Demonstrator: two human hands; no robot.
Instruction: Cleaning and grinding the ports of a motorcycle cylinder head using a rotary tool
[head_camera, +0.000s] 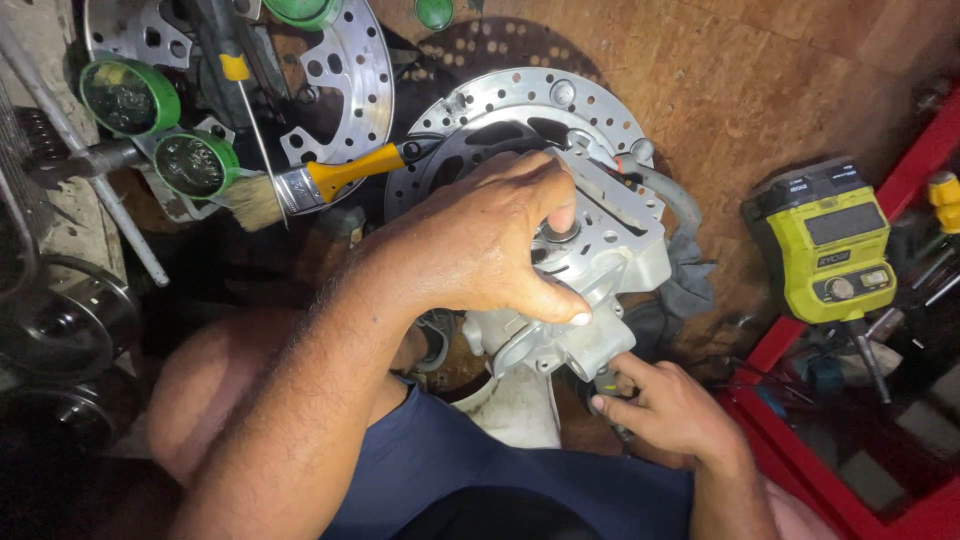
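Both of my hands were on the same grey metal casting — a pale, machined block with round ports, held over my lap above the wooden floor. My left hand was clamped over its top, the thumb running along the lower edge and the fingers curled down over a round opening in its face. My right hand was closed from below around a small dark tool whose tip met the underside of the casting; how much of the tool there was I could not tell, since the fingers hid most of it. Just behind the casting lay a drilled brake disc, flat on the floor, and a second disc lay further left. A paintbrush with a yellow handle rested across the two — bristles pointing left. Near it sat two green-rimmed round tins, and a screwdriver with a yellow band lay over the second disc. A grey rag was bunched just beside the casting on the right. Well apart on that side stood a lime-green and black power tool, at the edge of a red tray.
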